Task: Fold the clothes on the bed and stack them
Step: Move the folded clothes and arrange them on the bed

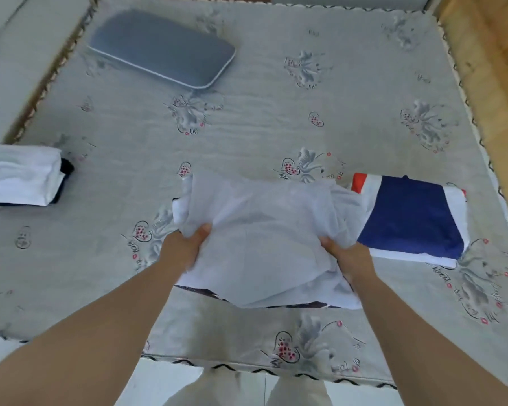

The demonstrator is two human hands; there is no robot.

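A crumpled white garment (261,238) lies bunched in the middle of the bed (247,127), near its front edge. My left hand (188,247) grips its left side with the thumb on top. My right hand (346,253) grips its right side, fingers tucked into the cloth. A folded blue, white and red garment (411,218) lies just right of it, partly under the white cloth's edge. At the far left sits a folded stack (21,177) of white cloth with a dark piece beneath it.
A grey-blue pillow (162,48) lies at the back left of the floral sheet. A wooden bed frame (487,68) runs along the right side. The bed's front edge (247,367) is close to my legs.
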